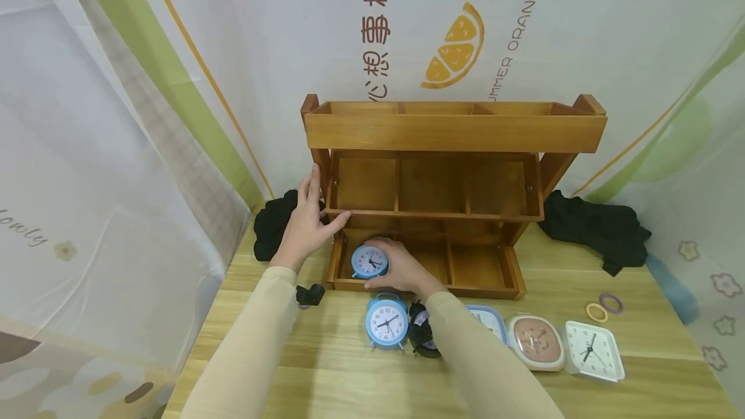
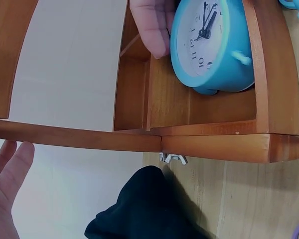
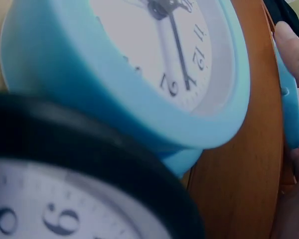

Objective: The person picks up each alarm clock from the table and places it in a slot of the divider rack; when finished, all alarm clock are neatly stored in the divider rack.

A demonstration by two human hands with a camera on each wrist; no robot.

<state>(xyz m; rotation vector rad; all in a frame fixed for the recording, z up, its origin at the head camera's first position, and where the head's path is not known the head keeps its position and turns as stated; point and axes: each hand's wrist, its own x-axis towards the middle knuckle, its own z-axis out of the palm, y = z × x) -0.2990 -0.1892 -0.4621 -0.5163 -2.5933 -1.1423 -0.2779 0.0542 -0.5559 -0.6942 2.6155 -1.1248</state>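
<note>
A light-blue round alarm clock (image 1: 369,262) sits tilted in the lower left compartment of a three-tier wooden rack (image 1: 454,133). My right hand (image 1: 401,268) grips it from the right, fingers over its top and thumb low near the front edge; the left wrist view shows these fingers beside the clock (image 2: 214,45). At the rack's left side, my left hand (image 1: 305,228) has its fingers extended, with fingertips against the side post (image 2: 74,137). A second blue alarm clock (image 1: 387,323) stands before the rack, beside a black one (image 1: 420,332) partly hidden by my right sleeve.
Farther right on the table lie a blue-framed clock (image 1: 491,321), a pink-faced clock (image 1: 537,341) and a white square clock (image 1: 593,350). Behind them are a yellow ring (image 1: 596,313) and a purple ring (image 1: 612,304). Black cloths (image 1: 599,228) flank the rack.
</note>
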